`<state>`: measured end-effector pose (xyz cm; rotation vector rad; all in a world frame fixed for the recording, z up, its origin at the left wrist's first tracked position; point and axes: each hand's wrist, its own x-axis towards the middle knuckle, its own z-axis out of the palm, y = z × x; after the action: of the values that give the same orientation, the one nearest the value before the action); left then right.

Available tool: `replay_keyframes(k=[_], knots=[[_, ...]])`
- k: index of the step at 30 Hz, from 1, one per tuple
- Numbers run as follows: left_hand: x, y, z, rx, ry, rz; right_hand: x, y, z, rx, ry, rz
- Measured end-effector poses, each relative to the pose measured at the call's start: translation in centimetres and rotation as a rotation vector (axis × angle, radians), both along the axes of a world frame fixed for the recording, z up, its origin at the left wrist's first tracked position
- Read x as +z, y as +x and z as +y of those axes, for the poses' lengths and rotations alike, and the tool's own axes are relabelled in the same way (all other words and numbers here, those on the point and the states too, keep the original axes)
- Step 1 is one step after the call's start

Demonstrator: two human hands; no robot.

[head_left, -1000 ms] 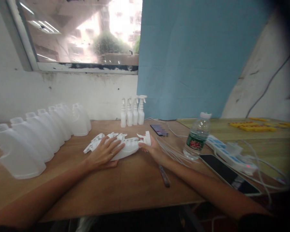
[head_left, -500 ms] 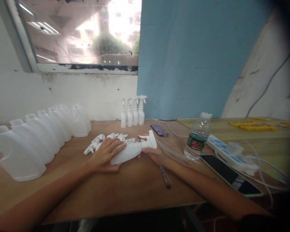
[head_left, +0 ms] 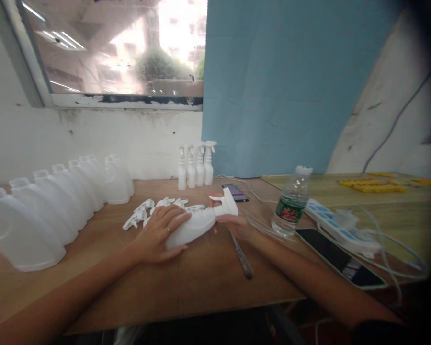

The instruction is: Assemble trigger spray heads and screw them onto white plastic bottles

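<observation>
A white plastic bottle (head_left: 194, 228) lies tilted on the wooden table (head_left: 201, 282), its neck lifted to the right. My left hand (head_left: 160, 233) wraps over the bottle's body. My right hand (head_left: 237, 224) grips the white spray trigger head (head_left: 225, 205) at the bottle's neck. Several loose trigger heads (head_left: 143, 214) lie just behind my left hand.
A row of empty white bottles (head_left: 43, 211) runs along the left. Assembled spray bottles (head_left: 196, 165) stand by the wall. A water bottle (head_left: 290, 203), thin white tubes (head_left: 264, 225), a dark pen-like tool (head_left: 243, 258), two phones (head_left: 339, 258) (head_left: 236, 192) and a power strip (head_left: 341, 223) lie right.
The neck end of the bottle with its trigger head has risen and shifted right in my right hand. My left hand has stayed on the bottle's body.
</observation>
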<state>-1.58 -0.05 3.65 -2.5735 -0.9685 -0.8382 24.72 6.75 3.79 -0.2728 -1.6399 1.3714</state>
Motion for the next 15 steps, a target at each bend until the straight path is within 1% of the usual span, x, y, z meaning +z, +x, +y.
replay_keyframes(k=[3,6,8,10,12,15], knots=[[1.1,-0.2,0.1,0.048,-0.131,-0.157,1.5,0.5,-0.4,-0.002,0.057,-0.049],[2.4,-0.5,0.4,0.092,-0.232,-0.232,3.2,0.8,-0.7,-0.031,0.139,-0.128],[3.2,-0.7,0.8,0.097,-0.294,-0.281,4.3,1.2,-0.6,-0.091,0.204,-0.188],[4.0,-1.3,1.5,0.116,-0.309,-0.378,4.9,1.9,-0.4,-0.178,0.273,-0.257],[4.6,-2.2,3.1,0.155,-0.281,-0.515,5.2,3.1,-0.2,-0.272,0.344,-0.358],[5.4,-4.1,7.1,0.222,-0.219,-0.740,4.6,5.3,0.0,-0.367,0.446,-0.572]])
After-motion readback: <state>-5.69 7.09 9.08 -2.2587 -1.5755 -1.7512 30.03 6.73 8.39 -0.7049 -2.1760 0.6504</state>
